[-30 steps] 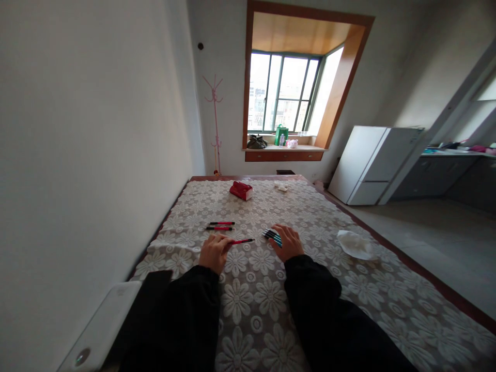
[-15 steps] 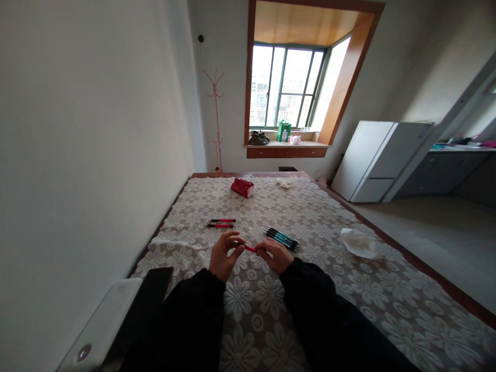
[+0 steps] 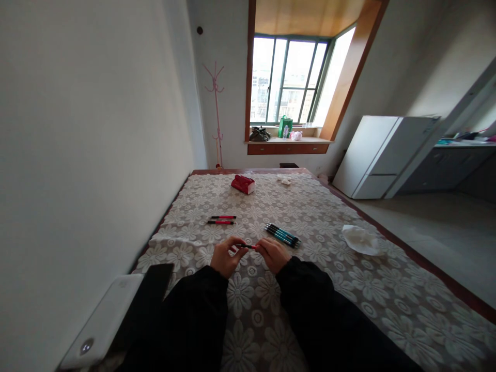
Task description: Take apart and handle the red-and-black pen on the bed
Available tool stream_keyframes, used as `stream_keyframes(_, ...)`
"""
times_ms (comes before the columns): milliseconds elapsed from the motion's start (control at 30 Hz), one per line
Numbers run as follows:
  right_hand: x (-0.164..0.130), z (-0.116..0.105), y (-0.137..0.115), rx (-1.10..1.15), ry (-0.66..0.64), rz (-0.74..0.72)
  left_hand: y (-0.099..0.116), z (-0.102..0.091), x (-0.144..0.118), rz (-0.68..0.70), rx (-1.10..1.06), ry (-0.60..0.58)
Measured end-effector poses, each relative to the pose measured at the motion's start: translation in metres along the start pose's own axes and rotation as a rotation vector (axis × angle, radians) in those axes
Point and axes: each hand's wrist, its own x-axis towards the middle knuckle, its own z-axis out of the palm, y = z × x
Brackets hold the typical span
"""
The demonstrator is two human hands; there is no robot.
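Note:
Between my hands is a red and black pen (image 3: 248,246), held roughly level above the tablecloth. My left hand (image 3: 228,256) pinches its black end. My right hand (image 3: 273,253) pinches the red end, and the fingers cover that tip. Beyond my left hand lie two red and black pens (image 3: 221,222), side by side. Past my right hand, a row of several teal and black pens (image 3: 282,235) lies at a slant.
A flowered tablecloth (image 3: 256,289) covers the table. Toward the far end sit a red tissue pack (image 3: 243,184) and a crumpled white tissue (image 3: 284,180). A white paper piece (image 3: 361,240) lies at right. A white device (image 3: 104,320) and a black object (image 3: 149,289) are at near left.
My right hand has turned slightly and closed in toward the left hand. The pen now lies more level, showing more black and less red. The camera view has tilted a little.

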Motion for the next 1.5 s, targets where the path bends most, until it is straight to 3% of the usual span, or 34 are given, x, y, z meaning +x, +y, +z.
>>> stream_keyframes(167,-0.0025,-0.0007,0.0075,-0.104,-0.138,0.010,0.0038,-0.0064,-0.0022,0.063,0.480,-0.136)
stream_keyframes(367,-0.0027,0.0019,0.0026,-0.184,-0.149,-0.011,0.0063,-0.0066,-0.0027,0.108,0.658,-0.201)
stream_keyframes(500,-0.0008,0.0034,0.0028,-0.214,-0.093,-0.077,0.0033,-0.0052,-0.0020,0.039,0.618,-0.182)
stream_keyframes(667,-0.0015,0.0043,0.0068,-0.203,-0.096,0.020,0.0036,-0.0053,-0.0021,0.069,0.498,-0.109)
stream_keyframes(833,-0.0024,0.0043,0.0074,-0.182,-0.120,0.038,0.0015,-0.0057,-0.0020,-0.029,0.571,-0.144)
stream_keyframes(1000,-0.0027,0.0077,0.0106,-0.187,-0.081,-0.047,0.0024,-0.0054,-0.0014,0.018,0.536,-0.163)
stream_keyframes(1133,-0.0029,0.0069,0.0080,-0.203,-0.057,-0.108,0.0028,-0.0053,-0.0011,-0.047,0.606,-0.191)
stream_keyframes(1267,-0.0034,0.0044,0.0038,-0.200,-0.007,-0.118,0.0029,-0.0046,-0.0016,0.011,0.537,-0.138)
stream_keyframes(1500,-0.0028,0.0069,0.0085,-0.167,-0.027,-0.111,0.0029,-0.0042,-0.0018,-0.012,0.581,-0.182)
